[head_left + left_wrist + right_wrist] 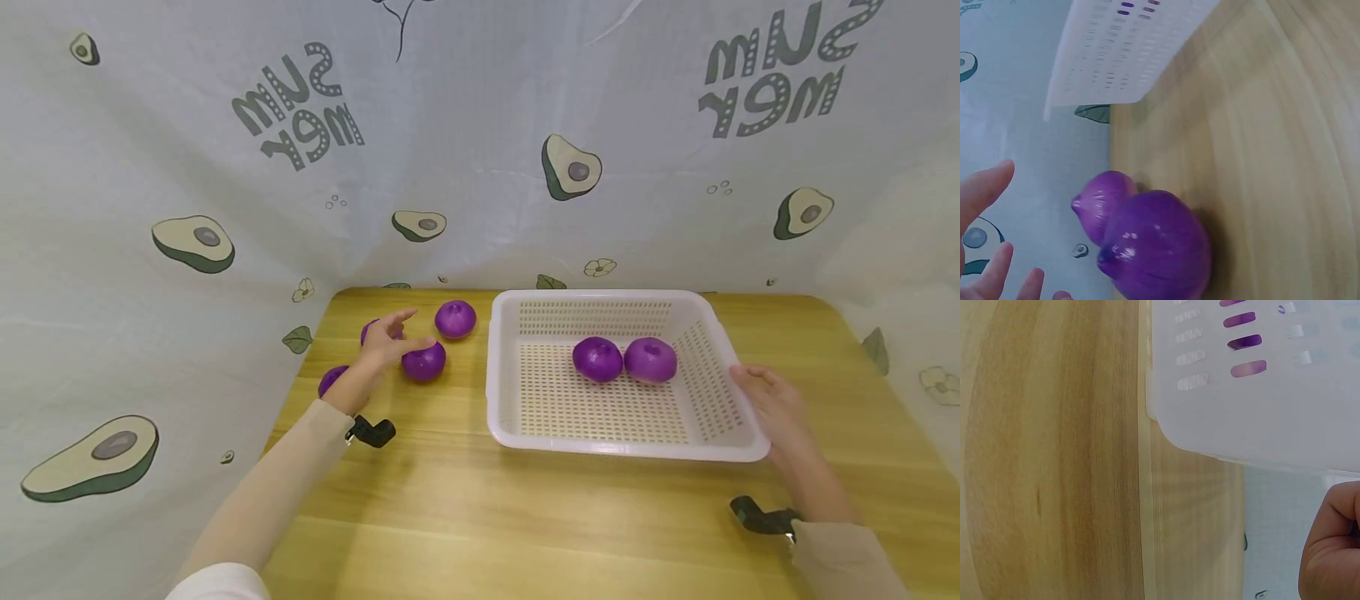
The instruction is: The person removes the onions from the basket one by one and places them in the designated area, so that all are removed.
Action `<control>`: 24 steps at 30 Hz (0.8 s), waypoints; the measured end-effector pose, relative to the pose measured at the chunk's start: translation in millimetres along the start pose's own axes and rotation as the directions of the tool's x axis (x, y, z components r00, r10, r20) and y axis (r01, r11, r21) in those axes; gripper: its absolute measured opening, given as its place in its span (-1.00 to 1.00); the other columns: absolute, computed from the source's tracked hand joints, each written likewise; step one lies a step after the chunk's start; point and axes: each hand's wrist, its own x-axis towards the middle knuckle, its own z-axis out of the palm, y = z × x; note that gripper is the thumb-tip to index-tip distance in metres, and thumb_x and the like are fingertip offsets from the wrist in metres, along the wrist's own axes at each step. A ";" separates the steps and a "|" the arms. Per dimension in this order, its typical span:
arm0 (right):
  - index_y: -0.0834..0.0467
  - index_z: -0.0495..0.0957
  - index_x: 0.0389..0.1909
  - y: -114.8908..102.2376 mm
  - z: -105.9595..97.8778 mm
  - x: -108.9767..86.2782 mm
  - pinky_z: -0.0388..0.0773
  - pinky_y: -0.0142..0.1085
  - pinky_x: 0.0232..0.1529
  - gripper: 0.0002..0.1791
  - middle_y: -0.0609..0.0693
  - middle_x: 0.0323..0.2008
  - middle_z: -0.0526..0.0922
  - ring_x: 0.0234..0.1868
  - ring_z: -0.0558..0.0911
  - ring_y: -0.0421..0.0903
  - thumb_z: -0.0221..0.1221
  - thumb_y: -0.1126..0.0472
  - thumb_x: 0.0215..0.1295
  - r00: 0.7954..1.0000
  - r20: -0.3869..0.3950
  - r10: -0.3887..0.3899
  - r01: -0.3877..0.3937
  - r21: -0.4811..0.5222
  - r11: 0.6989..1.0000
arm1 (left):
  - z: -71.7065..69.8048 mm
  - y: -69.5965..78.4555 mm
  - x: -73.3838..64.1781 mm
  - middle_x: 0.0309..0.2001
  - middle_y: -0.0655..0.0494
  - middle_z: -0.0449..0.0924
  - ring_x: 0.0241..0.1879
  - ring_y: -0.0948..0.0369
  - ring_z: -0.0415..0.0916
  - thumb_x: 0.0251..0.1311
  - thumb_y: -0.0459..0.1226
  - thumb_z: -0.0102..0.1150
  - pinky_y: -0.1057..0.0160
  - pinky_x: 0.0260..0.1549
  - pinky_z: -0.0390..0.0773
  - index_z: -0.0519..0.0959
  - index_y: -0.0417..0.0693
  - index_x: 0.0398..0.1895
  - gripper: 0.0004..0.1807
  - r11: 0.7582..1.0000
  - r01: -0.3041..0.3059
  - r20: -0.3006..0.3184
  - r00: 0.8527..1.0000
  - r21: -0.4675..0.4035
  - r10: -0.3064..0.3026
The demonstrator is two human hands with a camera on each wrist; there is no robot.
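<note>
My left hand [384,343] hovers at the left with fingers spread, its thumb overlapping a purple onion [423,364] in the head view. In the left wrist view, the fingers [996,272] stand apart, and that glossy onion [1159,247] sits beside another. A lighter purple onion [455,319] lies just behind; one more [331,382] is partly covered by my left wrist, and another peeks out behind the hand. My right hand [772,404] grips the right rim of a white plastic basket [600,448], which holds two purple onions, a darker one [597,360] and a lighter one [651,361].
The basket stands on a yellowish wooden table [450,517]. A pale curtain [480,125] printed with avocados hangs right behind the table and along its left and right sides. Black straps with camera mounts [373,432] are on both wrists.
</note>
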 end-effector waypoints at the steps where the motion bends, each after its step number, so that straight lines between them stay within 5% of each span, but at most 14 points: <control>1: -0.10 0.51 -0.13 0.1 0.0 0.0 0.68 -0.30 -0.47 -0.95 -0.21 -0.35 0.71 -0.39 0.70 -0.22 0.15 0.08 0.47 1.000 0.004 -0.006 0.006 0.006 1.000 | -0.1 4.6 -0.8 0.50 -0.04 0.17 0.49 -0.01 0.04 0.12 -0.23 0.48 0.01 0.41 0.17 0.34 0.03 0.46 -0.19 1.000 -0.011 0.011 1.000 -0.007 0.011; 6: -0.11 0.54 -0.15 1.2 0.2 -1.1 0.67 -0.30 -0.48 -0.97 -0.20 -0.36 0.72 -0.39 0.71 -0.21 0.14 0.11 0.48 1.000 0.004 -0.028 0.028 0.015 1.000 | 9.1 29.3 -4.1 0.47 0.05 0.23 0.47 0.02 0.09 0.12 -0.24 0.47 0.00 0.40 0.19 0.34 0.07 0.45 -0.20 0.997 -0.064 0.078 0.995 -0.041 0.067; 15: -0.10 0.53 -0.14 0.6 1.5 -3.0 0.67 -0.29 -0.47 -0.96 -0.20 -0.35 0.71 -0.39 0.71 -0.21 0.15 0.10 0.48 0.999 0.009 -0.035 0.035 0.009 0.999 | 48.5 63.9 -5.3 0.43 0.00 0.29 0.42 0.00 0.20 0.09 -0.31 0.48 -0.01 0.38 0.22 0.37 -0.01 0.42 -0.21 0.985 -0.143 0.170 0.973 -0.101 0.158; 24: -0.12 0.53 -0.16 -1.9 2.5 -3.5 0.67 -0.30 -0.47 -0.97 -0.21 -0.36 0.71 -0.39 0.70 -0.22 0.15 0.10 0.47 1.000 -0.004 -0.005 0.005 0.033 0.999 | 91.8 83.5 3.1 0.42 0.07 0.32 0.44 0.02 0.18 0.10 -0.36 0.46 0.06 0.38 0.24 0.39 -0.01 0.41 -0.23 0.981 -0.131 0.304 0.937 -0.141 0.169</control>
